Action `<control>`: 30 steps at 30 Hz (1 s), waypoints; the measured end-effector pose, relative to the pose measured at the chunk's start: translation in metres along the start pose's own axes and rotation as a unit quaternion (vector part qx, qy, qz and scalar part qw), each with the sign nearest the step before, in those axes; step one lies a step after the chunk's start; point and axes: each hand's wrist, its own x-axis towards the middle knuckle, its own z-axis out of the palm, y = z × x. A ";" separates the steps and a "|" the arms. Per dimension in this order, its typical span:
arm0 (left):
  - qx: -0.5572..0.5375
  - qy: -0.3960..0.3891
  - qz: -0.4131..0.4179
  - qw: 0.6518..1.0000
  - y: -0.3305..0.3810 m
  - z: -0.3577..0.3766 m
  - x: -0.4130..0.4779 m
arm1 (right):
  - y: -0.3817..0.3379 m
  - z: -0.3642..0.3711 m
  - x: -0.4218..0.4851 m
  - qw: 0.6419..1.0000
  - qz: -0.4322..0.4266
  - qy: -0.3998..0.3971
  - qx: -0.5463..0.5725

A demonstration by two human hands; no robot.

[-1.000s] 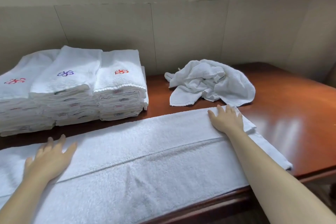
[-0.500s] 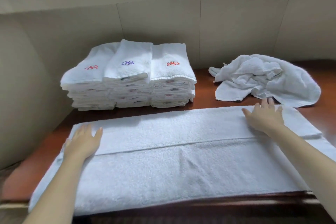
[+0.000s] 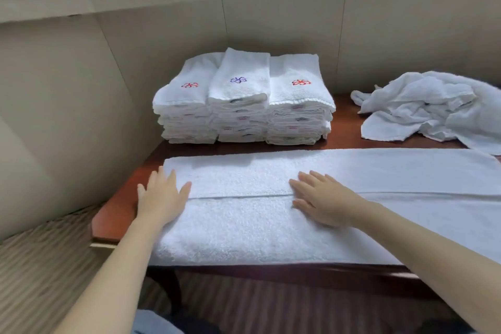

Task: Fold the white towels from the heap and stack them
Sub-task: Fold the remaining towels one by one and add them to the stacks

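White towel (image 3: pixel 352 171) folded lengthwise, seam mid-frame. Left hand (image 3: pixel 160 198), right hand (image 3: pixel 322 203) flat on it, fingers straight. Bare worktop (image 3: pixel 119 206) strip lower left.

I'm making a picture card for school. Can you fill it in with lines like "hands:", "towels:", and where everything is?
left hand: flat on the left end of the towel, fingers straight
right hand: flat on the towel, across its fold line
towel: long, folded lengthwise, spread along the front of the table
stacks: three, side by side at the back left; flower marks red, purple, red on top
heap: crumpled white towels, back right
table: reddish-brown wood
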 end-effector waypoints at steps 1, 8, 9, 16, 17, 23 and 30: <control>-0.005 0.008 0.073 0.997 0.011 -0.001 -0.009 | -0.009 0.000 -0.004 1.000 -0.022 -0.009 0.006; -0.021 -0.026 0.433 0.901 0.072 0.008 -0.088 | -0.043 0.002 -0.039 0.988 -0.113 -0.101 0.013; 0.001 -0.029 0.443 0.896 0.072 0.009 -0.093 | -0.044 0.003 -0.045 0.989 -0.118 -0.094 0.001; -0.039 0.029 0.499 0.865 0.068 -0.003 -0.100 | -0.031 -0.007 -0.057 0.992 -0.090 0.012 0.084; -0.066 -0.003 0.484 0.872 0.068 -0.006 -0.100 | -0.028 -0.010 -0.056 0.993 -0.079 0.021 0.089; -0.044 -0.042 0.282 0.958 0.052 -0.036 -0.066 | -0.011 -0.030 -0.033 0.993 0.007 0.077 0.087; -0.159 0.050 -0.029 0.986 -0.008 -0.041 -0.009 | 0.018 -0.041 0.024 0.975 0.150 0.154 0.048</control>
